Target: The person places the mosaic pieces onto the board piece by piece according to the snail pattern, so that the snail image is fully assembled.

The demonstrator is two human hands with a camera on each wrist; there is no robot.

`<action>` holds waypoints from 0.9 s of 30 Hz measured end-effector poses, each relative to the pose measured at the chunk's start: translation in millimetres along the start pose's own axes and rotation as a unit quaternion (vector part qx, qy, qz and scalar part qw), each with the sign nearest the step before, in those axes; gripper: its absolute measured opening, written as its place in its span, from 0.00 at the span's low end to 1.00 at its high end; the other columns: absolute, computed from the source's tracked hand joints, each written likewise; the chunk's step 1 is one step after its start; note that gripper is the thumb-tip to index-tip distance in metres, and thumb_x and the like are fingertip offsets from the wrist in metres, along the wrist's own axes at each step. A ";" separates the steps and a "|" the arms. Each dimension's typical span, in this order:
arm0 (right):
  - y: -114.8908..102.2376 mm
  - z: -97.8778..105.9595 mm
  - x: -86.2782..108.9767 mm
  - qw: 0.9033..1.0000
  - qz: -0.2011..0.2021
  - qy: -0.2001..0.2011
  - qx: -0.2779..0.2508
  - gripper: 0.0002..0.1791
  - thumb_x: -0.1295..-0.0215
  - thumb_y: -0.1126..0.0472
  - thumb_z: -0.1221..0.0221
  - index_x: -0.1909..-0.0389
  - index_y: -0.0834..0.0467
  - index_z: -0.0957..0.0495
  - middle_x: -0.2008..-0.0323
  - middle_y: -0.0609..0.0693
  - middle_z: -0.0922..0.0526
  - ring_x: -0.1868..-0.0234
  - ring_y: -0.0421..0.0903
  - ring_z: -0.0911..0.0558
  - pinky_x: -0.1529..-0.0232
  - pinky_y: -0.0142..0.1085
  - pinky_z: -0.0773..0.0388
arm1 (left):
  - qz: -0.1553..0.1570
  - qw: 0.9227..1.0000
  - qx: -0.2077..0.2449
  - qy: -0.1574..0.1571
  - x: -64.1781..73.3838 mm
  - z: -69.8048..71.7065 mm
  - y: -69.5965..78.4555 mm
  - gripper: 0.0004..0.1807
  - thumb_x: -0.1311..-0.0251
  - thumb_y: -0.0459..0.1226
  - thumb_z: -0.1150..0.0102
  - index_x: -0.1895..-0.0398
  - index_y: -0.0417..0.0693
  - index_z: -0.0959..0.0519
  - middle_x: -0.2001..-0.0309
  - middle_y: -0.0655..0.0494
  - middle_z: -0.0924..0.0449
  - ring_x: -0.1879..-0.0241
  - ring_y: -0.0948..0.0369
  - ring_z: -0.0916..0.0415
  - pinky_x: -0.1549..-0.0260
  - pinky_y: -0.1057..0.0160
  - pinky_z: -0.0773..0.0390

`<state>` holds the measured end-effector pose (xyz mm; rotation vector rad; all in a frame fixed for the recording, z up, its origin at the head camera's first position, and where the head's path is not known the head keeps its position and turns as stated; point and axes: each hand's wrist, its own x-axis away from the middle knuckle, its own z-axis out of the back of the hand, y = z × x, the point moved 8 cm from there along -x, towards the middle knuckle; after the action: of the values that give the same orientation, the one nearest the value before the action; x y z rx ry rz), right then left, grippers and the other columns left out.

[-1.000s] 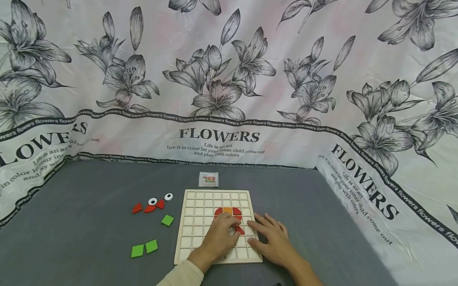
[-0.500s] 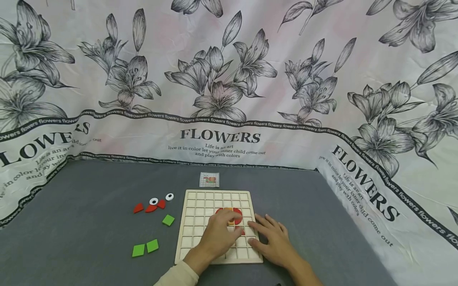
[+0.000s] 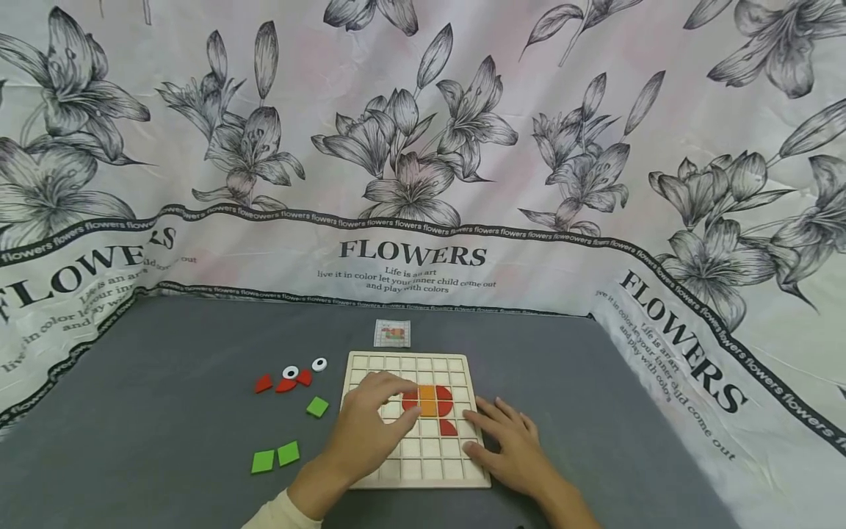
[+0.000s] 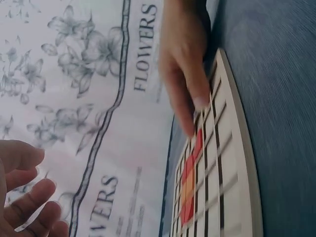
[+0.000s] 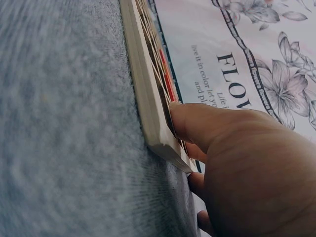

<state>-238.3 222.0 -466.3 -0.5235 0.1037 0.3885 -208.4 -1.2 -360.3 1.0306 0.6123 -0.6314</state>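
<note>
A wooden grid board (image 3: 413,477) lies on the table, with orange squares (image 3: 428,400) in its middle cells. Red quarter-circle pieces (image 3: 445,400) flank the squares, and a single red quarter-circle (image 3: 448,427) sits just below on the right. My left hand (image 3: 366,422) hovers over the board's left half, thumb and fingers apart, nothing between them; its loosely bent fingertips (image 4: 44,190) show in the left wrist view. On the board's right edge rests my right hand (image 3: 512,444), fingers spread, its thumb (image 5: 190,118) touching the rim in the right wrist view.
Left of the board lie loose green squares (image 3: 263,461), red quarter-circles (image 3: 264,383) and white rings with dark centres (image 3: 319,364). A small picture card (image 3: 393,333) lies behind the board. A flower-print cloth (image 3: 410,184) encloses the grey table (image 3: 165,411) at the back and sides.
My left hand has lifted off the middle of the board and moved left, uncovering the orange and red pieces. The right hand stays at the board's edge. The head view shifts slightly.
</note>
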 end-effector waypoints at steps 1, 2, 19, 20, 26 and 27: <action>0.2 -0.1 -0.4 1.000 0.000 -0.003 -0.001 0.27 0.37 0.42 0.40 0.40 0.50 0.22 0.34 0.53 0.31 0.32 0.63 0.42 0.42 0.67 0.54 | -0.004 1.000 -0.006 0.008 1.4 6.3 -0.6 0.16 0.55 0.28 0.27 0.61 0.46 0.16 0.62 0.64 0.19 0.59 0.64 0.24 0.62 0.61 0.22; 0.2 0.2 -0.9 1.000 0.001 -0.004 -0.002 0.27 0.36 0.42 0.40 0.40 0.50 0.22 0.34 0.53 0.32 0.32 0.63 0.42 0.42 0.67 0.54 | -0.009 1.000 -0.013 0.015 2.9 12.8 -1.5 0.16 0.56 0.27 0.27 0.61 0.46 0.16 0.62 0.63 0.19 0.59 0.63 0.24 0.60 0.59 0.23; 3.0 0.6 -1.8 1.000 -0.006 -0.005 0.003 0.27 0.36 0.40 0.41 0.40 0.49 0.22 0.34 0.52 0.32 0.32 0.63 0.42 0.42 0.67 0.55 | 0.039 0.993 -0.107 0.035 43.7 106.0 -47.7 0.23 0.61 0.27 0.25 0.57 0.51 0.16 0.58 0.67 0.20 0.57 0.64 0.27 0.56 0.71 0.32; 3.6 0.0 -1.5 1.000 -0.008 -0.006 0.004 0.27 0.36 0.40 0.42 0.40 0.49 0.22 0.34 0.52 0.32 0.32 0.63 0.42 0.42 0.67 0.55 | 0.057 0.991 -0.115 0.026 47.2 109.3 -52.4 0.23 0.60 0.28 0.24 0.56 0.52 0.16 0.58 0.67 0.20 0.56 0.64 0.27 0.57 0.69 0.30; 5.6 -4.2 -0.2 1.000 -0.020 -0.016 -0.003 0.28 0.36 0.38 0.43 0.40 0.47 0.22 0.33 0.52 0.33 0.31 0.62 0.43 0.41 0.67 0.56 | 0.219 0.963 -0.126 -0.099 76.4 125.3 -92.3 0.29 0.51 0.40 0.25 0.43 0.53 0.22 0.55 0.61 0.21 0.55 0.58 0.27 0.63 0.54 0.25; 5.4 -4.5 -0.2 1.000 -0.020 -0.016 -0.005 0.28 0.36 0.38 0.43 0.40 0.47 0.22 0.33 0.52 0.33 0.31 0.62 0.43 0.41 0.67 0.56 | 0.246 0.954 -0.120 -0.123 82.2 126.9 -99.2 0.31 0.51 0.42 0.25 0.41 0.53 0.23 0.54 0.60 0.21 0.55 0.56 0.27 0.62 0.53 0.25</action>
<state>-240.7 224.0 -472.7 -0.5280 0.0597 0.3579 -204.8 -168.8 -428.0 0.8152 0.1897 -0.2313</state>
